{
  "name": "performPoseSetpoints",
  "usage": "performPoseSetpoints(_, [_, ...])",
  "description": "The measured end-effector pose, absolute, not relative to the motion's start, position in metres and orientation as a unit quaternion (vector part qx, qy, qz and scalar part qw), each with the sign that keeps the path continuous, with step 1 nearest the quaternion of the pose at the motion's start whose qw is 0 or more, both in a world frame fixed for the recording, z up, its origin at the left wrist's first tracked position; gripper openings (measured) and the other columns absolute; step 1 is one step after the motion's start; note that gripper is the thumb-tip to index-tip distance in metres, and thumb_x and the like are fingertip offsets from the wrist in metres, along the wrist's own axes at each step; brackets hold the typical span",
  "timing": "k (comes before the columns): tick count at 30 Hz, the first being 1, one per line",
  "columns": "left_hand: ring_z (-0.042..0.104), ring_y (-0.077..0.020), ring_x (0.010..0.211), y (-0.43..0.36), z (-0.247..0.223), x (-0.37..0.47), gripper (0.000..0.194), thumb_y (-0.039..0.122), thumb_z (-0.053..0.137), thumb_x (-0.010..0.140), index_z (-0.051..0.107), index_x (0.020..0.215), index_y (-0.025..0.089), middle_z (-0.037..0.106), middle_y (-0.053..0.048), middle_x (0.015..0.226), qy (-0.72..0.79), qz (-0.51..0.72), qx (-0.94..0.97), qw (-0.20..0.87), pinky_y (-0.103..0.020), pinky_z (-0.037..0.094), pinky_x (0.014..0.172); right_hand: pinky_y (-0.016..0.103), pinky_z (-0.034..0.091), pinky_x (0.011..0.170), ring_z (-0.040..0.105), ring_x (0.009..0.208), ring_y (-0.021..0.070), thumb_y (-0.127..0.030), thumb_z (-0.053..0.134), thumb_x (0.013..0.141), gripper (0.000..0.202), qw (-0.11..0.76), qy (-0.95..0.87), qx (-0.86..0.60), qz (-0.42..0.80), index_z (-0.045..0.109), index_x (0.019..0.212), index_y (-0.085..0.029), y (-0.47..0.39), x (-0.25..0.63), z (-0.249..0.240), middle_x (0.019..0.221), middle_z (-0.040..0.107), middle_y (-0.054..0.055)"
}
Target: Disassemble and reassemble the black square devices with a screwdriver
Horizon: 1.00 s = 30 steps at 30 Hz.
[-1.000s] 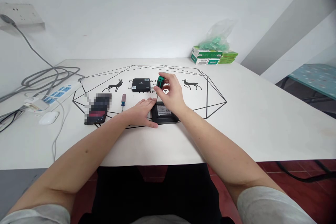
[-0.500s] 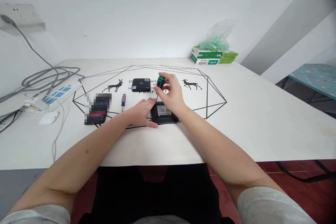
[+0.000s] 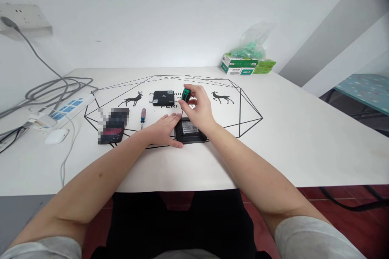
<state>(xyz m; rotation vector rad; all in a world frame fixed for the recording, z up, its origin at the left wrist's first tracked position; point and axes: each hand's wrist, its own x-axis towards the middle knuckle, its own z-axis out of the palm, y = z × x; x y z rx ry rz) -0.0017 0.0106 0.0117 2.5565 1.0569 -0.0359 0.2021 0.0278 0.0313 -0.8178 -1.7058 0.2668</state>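
A flat black box-shaped device (image 3: 191, 136) with a printed label lies on the white table in front of me. My right hand (image 3: 199, 107) is closed round the green and black handle of a screwdriver (image 3: 186, 95), held nearly upright. Its thin shaft runs down to the device's far left corner; the tip is hard to make out. Against the device's left side, my left hand (image 3: 166, 130) rests flat with fingers stretched and thumb apart. Just beyond the hands sits a second flat black box (image 3: 163, 98) with small stickers.
Left of my hands lie another screwdriver (image 3: 143, 116) and a partly pixelated phone (image 3: 114, 126). Farther left are a white mouse (image 3: 57, 136), a power strip (image 3: 71, 108) and coiled grey cables (image 3: 45, 89). Green and white boxes (image 3: 240, 64) under a plastic bag (image 3: 252, 44) stand at the back right.
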Motion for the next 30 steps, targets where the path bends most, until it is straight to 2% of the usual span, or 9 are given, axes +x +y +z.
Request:
performPoseSetpoints(8, [0.016,-0.0448,0.171,0.0128,0.0054,-0.0047,0.136,0.088,0.066,0.086,0.001,0.18,0.016,0.015,-0.023,0.185,0.363,0.021,0.913,0.188,-0.06,0.012,0.138,0.042,0.067,0.078,0.065,0.107,0.0256,-0.032,0.069,0.095,0.044,0.582,-0.726,-0.348,0.115,0.062,0.138,-0.032,0.0273,0.2017,0.0317,0.122,0.067,0.008])
performPoseSetpoints(14, [0.017,-0.0456,0.171,0.0122,0.0051,-0.0045,0.136,0.088,0.067,0.085,0.004,0.18,0.014,0.016,-0.024,0.185,0.368,0.02,0.911,0.184,-0.06,0.013,0.138,0.041,0.066,0.078,0.065,0.107,0.0251,-0.032,0.069,0.095,0.044,0.581,-0.728,-0.346,0.108,0.061,0.139,-0.032,0.0269,0.2031,0.0325,0.123,0.067,0.008])
performPoseSetpoints(20, [0.014,-0.0414,0.172,0.0113,0.0074,-0.0035,0.136,0.088,0.065,0.086,0.004,0.179,0.009,0.014,-0.026,0.185,0.37,0.007,0.911,0.182,-0.056,0.01,0.139,0.042,0.066,0.078,0.065,0.107,0.0256,-0.033,0.069,0.095,0.043,0.593,-0.723,-0.337,0.108,0.062,0.138,-0.031,0.0273,0.2032,0.0338,0.121,0.067,0.008])
performPoseSetpoints(25, [0.016,-0.0435,0.172,0.0123,0.0063,-0.0033,0.137,0.089,0.066,0.085,0.005,0.179,0.012,0.015,-0.024,0.185,0.37,0.013,0.911,0.184,-0.058,0.012,0.139,0.042,0.067,0.078,0.065,0.107,0.0254,-0.035,0.069,0.096,0.043,0.591,-0.722,-0.345,0.105,0.061,0.139,-0.032,0.0275,0.2041,0.0339,0.123,0.067,0.008])
performPoseSetpoints(30, [0.016,-0.0454,0.171,0.0122,0.0079,-0.006,0.139,0.09,0.07,0.081,0.013,0.178,0.01,0.017,-0.024,0.185,0.372,0.037,0.9,0.222,-0.058,0.012,0.139,0.044,0.069,0.079,0.066,0.11,0.0271,-0.038,0.069,0.098,0.043,0.603,-0.711,-0.346,0.106,0.06,0.14,-0.033,0.0281,0.2069,0.0354,0.127,0.065,0.009])
